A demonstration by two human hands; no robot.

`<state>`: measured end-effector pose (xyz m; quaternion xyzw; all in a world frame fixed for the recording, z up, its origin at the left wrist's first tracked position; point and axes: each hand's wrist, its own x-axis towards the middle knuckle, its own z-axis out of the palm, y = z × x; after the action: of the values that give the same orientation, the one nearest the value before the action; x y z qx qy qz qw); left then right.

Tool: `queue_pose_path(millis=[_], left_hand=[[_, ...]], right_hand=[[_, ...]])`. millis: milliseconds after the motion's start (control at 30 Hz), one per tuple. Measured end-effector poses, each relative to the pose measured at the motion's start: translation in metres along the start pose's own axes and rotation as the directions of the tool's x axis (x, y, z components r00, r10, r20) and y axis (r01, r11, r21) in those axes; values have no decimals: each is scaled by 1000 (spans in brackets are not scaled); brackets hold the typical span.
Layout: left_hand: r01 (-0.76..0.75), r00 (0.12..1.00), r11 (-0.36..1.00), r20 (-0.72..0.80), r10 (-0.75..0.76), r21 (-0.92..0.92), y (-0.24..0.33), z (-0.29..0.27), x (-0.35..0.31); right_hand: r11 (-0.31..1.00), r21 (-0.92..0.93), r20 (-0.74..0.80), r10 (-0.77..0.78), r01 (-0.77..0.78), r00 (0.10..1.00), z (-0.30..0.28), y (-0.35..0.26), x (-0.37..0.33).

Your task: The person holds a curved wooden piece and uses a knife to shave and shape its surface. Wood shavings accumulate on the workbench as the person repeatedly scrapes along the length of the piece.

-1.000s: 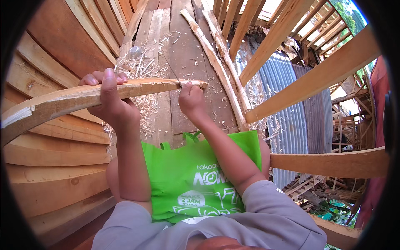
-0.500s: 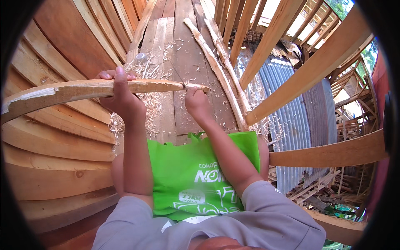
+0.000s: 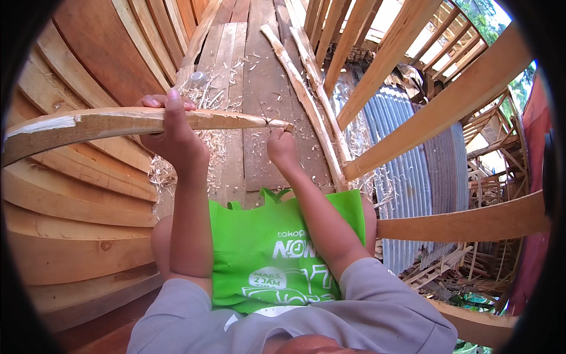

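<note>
A long, curved wooden strip (image 3: 230, 120) with pale, shaved patches runs from the left edge across to a narrow tip. My left hand (image 3: 175, 127) is closed around it, the thumb over the top. Close to the tip, my right hand (image 3: 283, 147) is a closed fist just below the wood. A thin dark piece (image 3: 267, 123) crosses the strip beside that fist. Most of it is hidden, so its kind is unclear. A green bag (image 3: 265, 259) with white print lies across my lap beneath both forearms.
Curled wood shavings (image 3: 215, 150) litter the plank floor (image 3: 257, 88), with a clear plastic cup (image 3: 197, 79) among them. Two pale poles (image 3: 303, 94) lie ahead on the right. Stacked boards (image 3: 76, 236) rise at left. Wooden railing slats (image 3: 436, 112) and corrugated metal sheets (image 3: 401, 147) are at right.
My right fist has shifted slightly right and down along the tip. The thin dark piece, earlier sticking up and to the left beyond the strip, now shows much less. The left hand keeps its hold.
</note>
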<state>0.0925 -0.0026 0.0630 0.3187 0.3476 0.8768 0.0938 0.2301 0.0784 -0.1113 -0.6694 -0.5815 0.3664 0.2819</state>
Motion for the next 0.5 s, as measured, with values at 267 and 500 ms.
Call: queue_pose_path(millis=[267, 500], left_hand=[[2, 1000, 1000, -9, -1, 21, 2, -12, 5], [-21, 1000, 999, 4, 21, 33, -1, -2, 4]], right_hand=[[993, -29, 174, -108, 115, 979, -27, -61, -40], [996, 19, -8, -84, 85, 996, -3, -34, -19]])
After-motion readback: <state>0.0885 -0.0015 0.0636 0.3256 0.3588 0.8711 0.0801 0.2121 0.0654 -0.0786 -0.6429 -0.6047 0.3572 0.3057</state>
